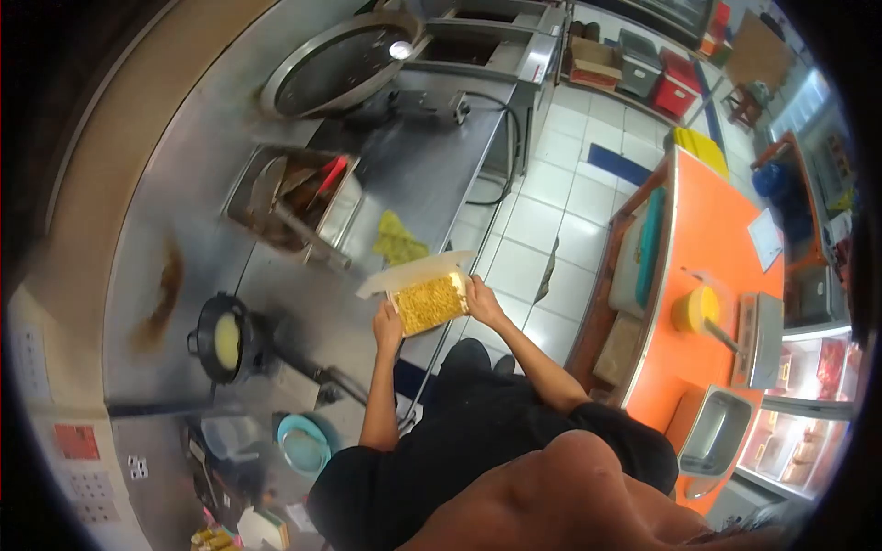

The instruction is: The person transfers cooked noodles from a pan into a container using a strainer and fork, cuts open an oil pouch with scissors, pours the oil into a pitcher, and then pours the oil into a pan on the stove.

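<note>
An open white takeaway box point(462, 275) filled with crumbly yellow food point(429, 303) is held up over the front edge of the steel counter. Its lid point(418, 271) stands folded back on the far side. My left hand point(388, 326) grips the box's left end with fingers closed. At the opposite end, my right hand point(482, 299) is closed on the box too. What the yellow food is, I cannot make out. A yellow-green cloth point(398, 239) lies on the counter just beyond the box.
To the left, a black pan point(219, 342) holds something pale yellow. Utensils sit in a metal tray point(342, 216), below a large wok point(312, 69). At right is an orange table point(700, 220) with a yellow container point(695, 309) and a steel pan point(718, 427). White floor tiles point(533, 220) run between.
</note>
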